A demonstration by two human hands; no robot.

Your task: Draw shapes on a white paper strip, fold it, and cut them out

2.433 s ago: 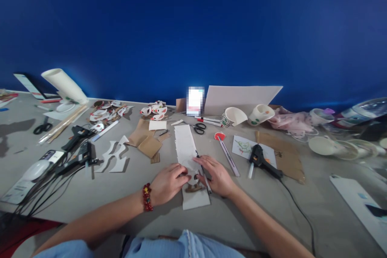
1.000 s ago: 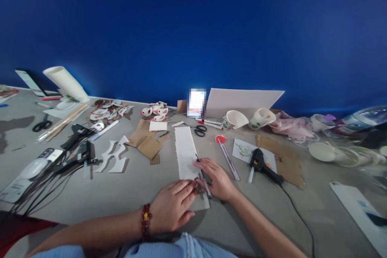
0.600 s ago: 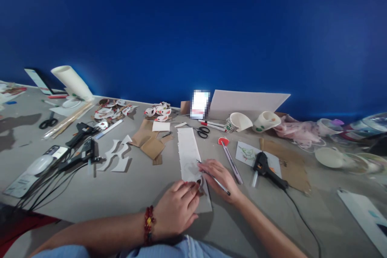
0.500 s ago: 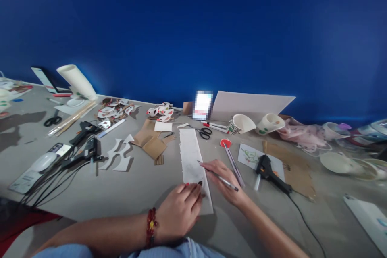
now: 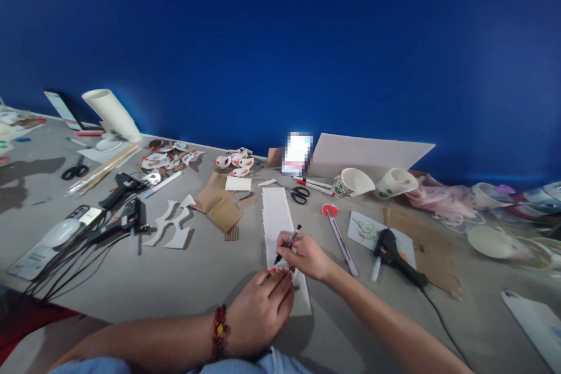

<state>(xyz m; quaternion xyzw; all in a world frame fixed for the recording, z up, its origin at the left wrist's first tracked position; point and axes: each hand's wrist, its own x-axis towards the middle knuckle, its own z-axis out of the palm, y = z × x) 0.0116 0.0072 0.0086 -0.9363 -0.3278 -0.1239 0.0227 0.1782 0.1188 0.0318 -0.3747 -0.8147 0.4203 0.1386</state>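
Observation:
My left hand (image 5: 263, 307) lies with its fingers stretched out on the lower part of a long white paper strip (image 5: 277, 210). A small piece with red and dark parts (image 5: 275, 270) shows at its fingertips, mostly covered, so I cannot tell its full shape. My right hand (image 5: 304, 254) pinches a pen (image 5: 293, 235) above the strip. The pen's dark tip points down at the paper, just beyond the left fingertips. To the right of the strip are a utility knife (image 5: 342, 243) and a red-and-white round piece (image 5: 329, 210); black-handled scissors (image 5: 300, 194) lie beyond.
Two glue guns (image 5: 120, 223) with cables lie left, near white curved cutouts (image 5: 175, 225) and brown cardboard (image 5: 223, 213). Bird-shaped cutouts (image 5: 239, 162) sit behind. Another glue gun (image 5: 397, 257), paper cups (image 5: 355, 181) and a cardboard sheet (image 5: 432, 251) are right. A lit phone (image 5: 298, 153) leans against the wall.
My right hand has moved left and inward over the strip. The pen has turned from lying slanted to standing steeper, tip down near the left fingertips. My left hand stays on the paper.

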